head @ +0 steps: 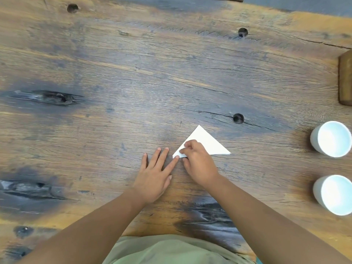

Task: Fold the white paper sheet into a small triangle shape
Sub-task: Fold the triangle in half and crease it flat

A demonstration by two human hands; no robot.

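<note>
The white paper sheet (207, 141) lies folded into a triangle on the wooden table, its apex pointing away from me and its long edge nearest me. My right hand (198, 161) rests over the triangle's left part with the fingers curled, pinching the left corner. My left hand (155, 174) lies flat on the wood just left of the paper, fingers spread, and its index fingertip touches the triangle's left tip. The paper under my right hand is hidden.
Two white cups stand at the right edge, one (331, 139) farther away and one (333, 194) nearer. A brown wooden object (345, 79) sits at the far right. The wooden table (114, 73) has knots and holes.
</note>
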